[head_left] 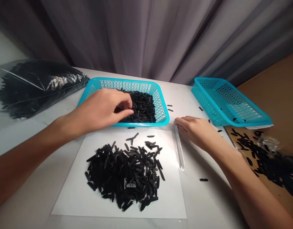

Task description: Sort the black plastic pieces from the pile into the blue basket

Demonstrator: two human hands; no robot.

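My left hand (105, 106) is over the near left part of a turquoise plastic basket (164, 109). Its fingers curl toward the thumb, and whatever lies between them is hidden. Small, slim black plastic pieces (144, 106) fill the bottom of this basket. On the table to its right rests my right hand (196, 128), its fingers closed at the upper end of a narrow clear plastic strip (180, 152). Between my forearms, a heap of the same black pieces (127, 175) lies on a white sheet (75, 190).
A clear bag (41, 86) full of black pieces lies at the left. A second turquoise basket (232, 101) stands at the right, with a few pieces inside. More black pieces (268, 159) lie on a brown surface beyond my right arm. A grey curtain (137, 38) hangs behind.
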